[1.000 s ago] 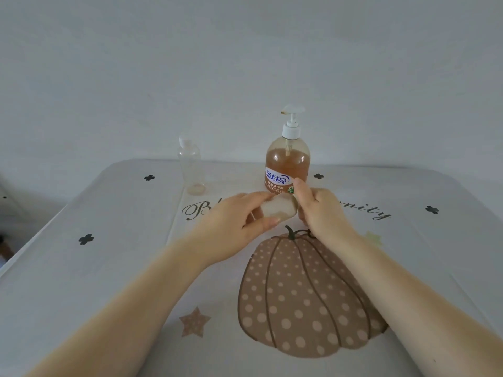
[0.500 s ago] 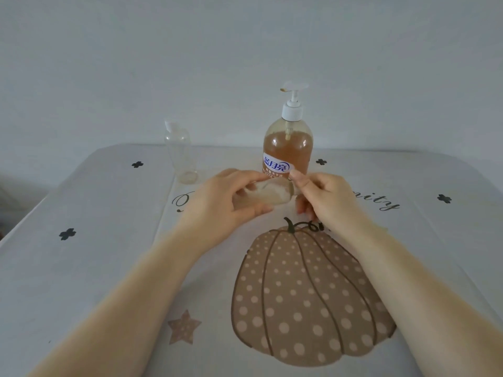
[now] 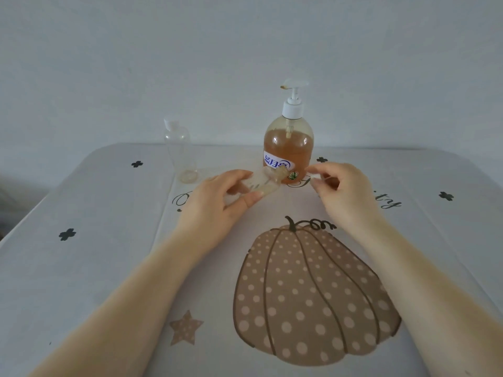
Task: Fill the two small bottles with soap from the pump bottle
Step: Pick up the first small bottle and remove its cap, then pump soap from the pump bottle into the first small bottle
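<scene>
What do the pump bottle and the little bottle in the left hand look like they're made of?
Pump bottle: clear glossy plastic, probably; amber soap shows through, highlights on the shoulder, opaque white pump. Small bottle held by the left hand: thin clear plastic, seemingly; fingers visible through it.

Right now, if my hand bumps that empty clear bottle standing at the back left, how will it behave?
The empty clear bottle is tall, narrow and see-through with almost nothing inside, so it is probably very light and would tip at a nudge. It looks round, so once down it may roll on the smooth tablecloth. Its open flip cap sits high, adding slight top-heaviness.
</scene>
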